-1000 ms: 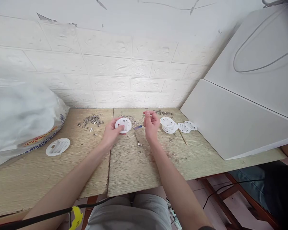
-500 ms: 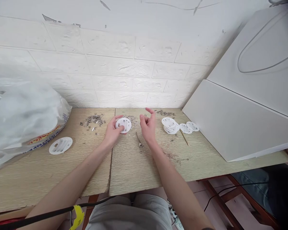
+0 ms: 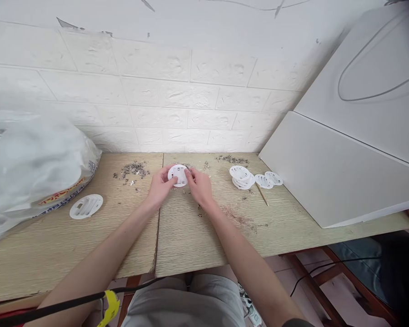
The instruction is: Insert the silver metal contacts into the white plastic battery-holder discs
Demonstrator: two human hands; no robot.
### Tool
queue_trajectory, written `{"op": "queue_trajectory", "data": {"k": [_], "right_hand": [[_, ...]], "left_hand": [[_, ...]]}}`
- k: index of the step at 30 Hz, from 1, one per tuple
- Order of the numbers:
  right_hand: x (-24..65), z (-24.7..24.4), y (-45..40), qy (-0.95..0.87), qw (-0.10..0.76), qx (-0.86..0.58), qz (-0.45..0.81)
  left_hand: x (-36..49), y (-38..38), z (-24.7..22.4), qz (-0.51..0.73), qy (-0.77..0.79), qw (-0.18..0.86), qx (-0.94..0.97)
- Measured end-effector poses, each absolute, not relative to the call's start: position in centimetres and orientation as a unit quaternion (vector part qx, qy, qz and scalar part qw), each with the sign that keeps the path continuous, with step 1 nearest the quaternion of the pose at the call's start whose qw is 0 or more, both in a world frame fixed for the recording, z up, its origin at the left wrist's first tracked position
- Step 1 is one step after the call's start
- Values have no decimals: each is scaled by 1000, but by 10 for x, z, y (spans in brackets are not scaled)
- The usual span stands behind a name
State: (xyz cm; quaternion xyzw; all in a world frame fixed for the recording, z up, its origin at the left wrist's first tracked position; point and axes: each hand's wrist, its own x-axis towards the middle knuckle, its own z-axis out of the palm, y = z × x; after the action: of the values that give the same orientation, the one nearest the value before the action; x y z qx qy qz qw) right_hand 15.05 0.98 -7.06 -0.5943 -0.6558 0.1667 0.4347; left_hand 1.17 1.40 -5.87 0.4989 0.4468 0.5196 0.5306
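A round white plastic disc [image 3: 179, 171] with small metal contacts is held just above the table. My left hand [image 3: 162, 184] grips its left side, the thumb lying on the face and the fingers behind. On the right edge my right hand [image 3: 200, 186] is closed, its thumb pressed to the disc. A thin dark sliver shows by the right fingertips; I cannot tell what it is. Small metal pieces [image 3: 199, 215] lie below the right hand. Behind the disc, a heap of metal contacts is mostly covered.
Metal contacts form one pile [image 3: 135, 170] at left and another [image 3: 232, 159] at back right. Stacked white discs [image 3: 241, 177] lie beside a thin wooden stick [image 3: 262, 194]. A single disc [image 3: 86, 206] sits near the plastic bag [image 3: 37, 168]. A white panel [image 3: 354, 177] stands at right.
My right hand has moved left and closed on the disc's right edge. The left hand still holds the disc. The pointed dark tool seen on the table earlier no longer shows there.
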Motion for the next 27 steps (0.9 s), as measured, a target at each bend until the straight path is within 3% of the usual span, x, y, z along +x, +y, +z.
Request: {"op": "queue_trajectory", "data": {"k": [10,21,27], "right_hand": [[179,-65,22,-587,501,-609,181],[203,-67,28,-596,325,-733,42],[205,-63,24,-582,338,-738,55]], "left_hand": [[12,14,-59,501,443,544,507],[12,12,-58,486,460,546,505],[11,13,-59,482,458,553,502]]}}
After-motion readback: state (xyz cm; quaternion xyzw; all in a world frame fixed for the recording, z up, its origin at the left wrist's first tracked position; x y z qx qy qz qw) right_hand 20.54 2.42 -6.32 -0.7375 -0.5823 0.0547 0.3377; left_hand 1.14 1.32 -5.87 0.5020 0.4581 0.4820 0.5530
